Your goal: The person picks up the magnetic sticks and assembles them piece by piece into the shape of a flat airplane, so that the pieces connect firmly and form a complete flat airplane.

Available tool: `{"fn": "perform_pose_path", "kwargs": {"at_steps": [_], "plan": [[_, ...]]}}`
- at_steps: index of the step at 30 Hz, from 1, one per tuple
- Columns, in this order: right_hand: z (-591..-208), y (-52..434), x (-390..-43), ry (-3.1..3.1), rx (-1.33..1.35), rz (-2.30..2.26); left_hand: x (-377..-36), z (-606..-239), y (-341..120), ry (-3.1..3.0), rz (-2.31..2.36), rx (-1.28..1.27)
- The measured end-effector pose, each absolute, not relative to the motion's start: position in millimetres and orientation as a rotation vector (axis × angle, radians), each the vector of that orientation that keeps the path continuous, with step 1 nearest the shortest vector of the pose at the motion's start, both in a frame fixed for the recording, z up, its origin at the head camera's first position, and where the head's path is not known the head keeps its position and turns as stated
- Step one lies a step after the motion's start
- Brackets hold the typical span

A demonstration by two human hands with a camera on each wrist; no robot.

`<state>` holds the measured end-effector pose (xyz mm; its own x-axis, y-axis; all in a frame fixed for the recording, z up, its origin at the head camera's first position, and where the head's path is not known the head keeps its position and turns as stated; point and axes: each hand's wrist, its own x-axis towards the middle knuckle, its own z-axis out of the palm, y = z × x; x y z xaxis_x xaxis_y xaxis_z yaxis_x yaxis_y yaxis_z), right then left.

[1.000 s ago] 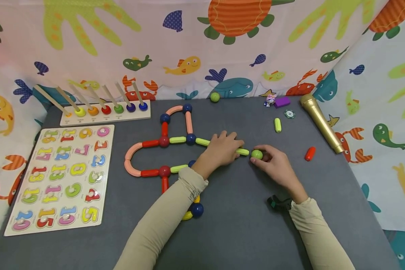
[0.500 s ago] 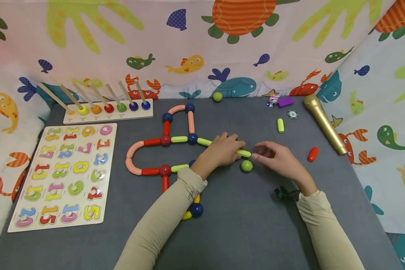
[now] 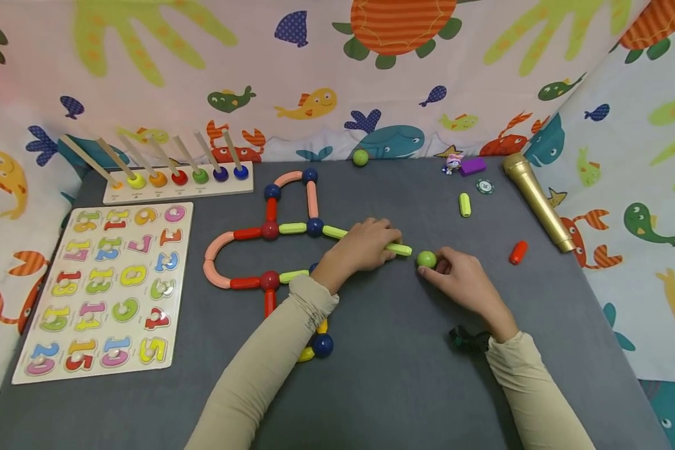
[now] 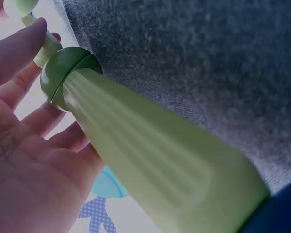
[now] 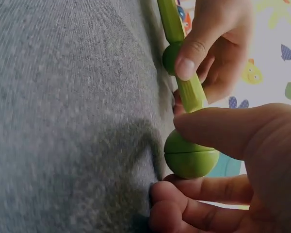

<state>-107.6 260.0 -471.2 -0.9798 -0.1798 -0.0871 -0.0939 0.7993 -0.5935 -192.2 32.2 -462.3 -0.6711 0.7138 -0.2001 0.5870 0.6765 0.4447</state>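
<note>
On grey felt, right hand (image 3: 462, 281) pinches a glossy green ball (image 3: 426, 259); left hand (image 3: 365, 245) grips a smooth lime rod (image 3: 398, 249).

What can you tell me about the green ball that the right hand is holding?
The green ball is small, round and glossy, like plastic, with a seam around its middle. It rests on the grey table, just off the end of a light green stick. The right hand pinches it between thumb and fingers; the left hand holds the stick.
</note>
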Motion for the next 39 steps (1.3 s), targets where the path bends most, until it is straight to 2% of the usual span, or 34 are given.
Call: {"fn": "perform_pose_path", "kwargs": {"at_steps": [8,10,15,18,24,34,39], "plan": [[-471.7,262.4,-124.7,2.890,-0.319,-0.977,-190.7,-462.9,29.5,2.526,0.470,1.043],[-469.2,273.1,-135.3,2.986,-0.239,-0.946,-190.4,-461.3,25.6,2.513,0.500,1.026],[-467.0,305.2,-178.8,3.102,0.168,-0.825,-192.3,-450.3,9.0,2.513,0.520,0.910],[-469.1,319.4,-207.7,3.033,0.215,-0.789,-193.8,-446.9,0.3,2.536,0.466,0.841],[-467.5,316.7,-236.8,2.904,-0.038,-0.818,-192.8,-446.9,-8.4,2.551,0.406,0.796],[-459.4,250.9,-219.7,2.732,-0.843,-0.815,-195.2,-451.6,-10.9,2.581,0.358,0.836],[-462.2,222.8,-215.5,2.662,-1.130,-0.692,-196.3,-454.8,-10.3,2.581,0.373,0.841]]}}
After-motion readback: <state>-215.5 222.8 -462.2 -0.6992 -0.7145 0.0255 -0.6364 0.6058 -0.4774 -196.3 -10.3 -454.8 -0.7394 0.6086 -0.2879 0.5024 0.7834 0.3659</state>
